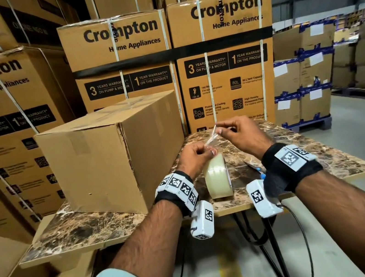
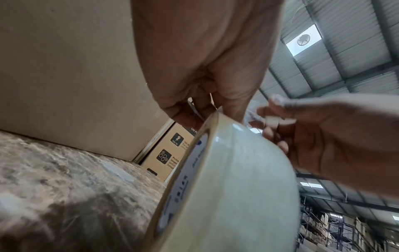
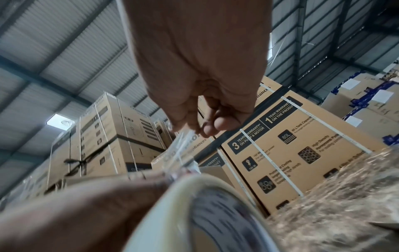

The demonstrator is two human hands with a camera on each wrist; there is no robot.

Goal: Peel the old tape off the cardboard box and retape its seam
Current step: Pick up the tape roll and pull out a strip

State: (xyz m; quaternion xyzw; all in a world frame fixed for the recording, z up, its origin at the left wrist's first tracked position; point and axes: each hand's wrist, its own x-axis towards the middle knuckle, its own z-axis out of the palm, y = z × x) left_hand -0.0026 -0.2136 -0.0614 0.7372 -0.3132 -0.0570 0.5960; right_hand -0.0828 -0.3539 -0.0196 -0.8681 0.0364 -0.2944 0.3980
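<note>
I see both forearms reaching forward over the near edge of the marble-patterned table, wrists raised, hands close together above its middle. The left hand sits lower, knuckles up, fingers curled over the top of the tape roll. The right hand is a little higher and farther from me, fingers bent toward the left.

The roll is clear tape on a pale core, standing on edge near the table's front edge. A thin, crumpled strip of tape runs from the left fingers up to the right ones. The cardboard box stands at the table's left side, plain brown, with clear tape along its top seam and down its near face.

The right thumb and forefinger pinch the upper end of the strip, the other fingers loosely curled. The left hand pinches the lower end; in the left wrist view it seems to touch the roll's rim as well, though blur makes that uncertain. 1 pair of scissors lies just right of the roll.
</note>
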